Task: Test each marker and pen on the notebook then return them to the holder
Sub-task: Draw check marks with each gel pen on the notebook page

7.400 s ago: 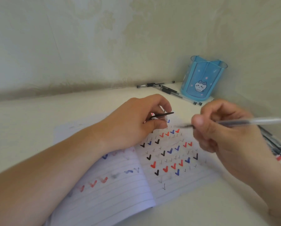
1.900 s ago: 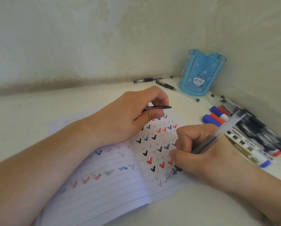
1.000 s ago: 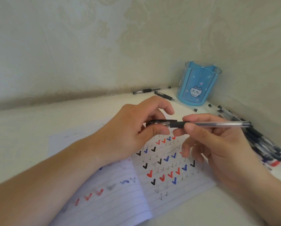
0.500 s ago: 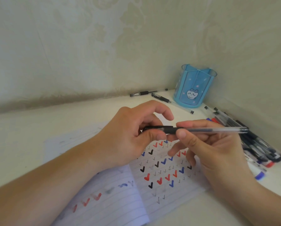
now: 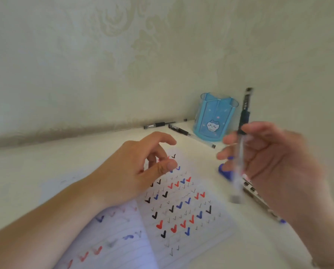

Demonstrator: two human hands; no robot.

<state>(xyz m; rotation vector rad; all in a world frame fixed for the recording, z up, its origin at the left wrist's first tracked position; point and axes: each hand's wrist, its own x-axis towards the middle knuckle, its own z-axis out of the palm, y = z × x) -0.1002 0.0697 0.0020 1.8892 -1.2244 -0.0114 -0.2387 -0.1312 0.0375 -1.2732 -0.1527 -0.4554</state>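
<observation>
Your right hand [image 5: 274, 162] pinches capped pen [image 5: 241, 144], near upright, blurred. Your left hand [image 5: 143, 167] hovers over notebook [image 5: 181, 210], fingers loosely curled, holding nothing. Page full of ticks. Holder [image 5: 214, 121] looks empty; two pens [image 5: 174, 128] beside it, marker pile [image 5: 255, 193] unreturned. Returns remain.

My one head view looks forward and down, close over the notebook [image 5: 181, 210], toward the far wall corner.
</observation>
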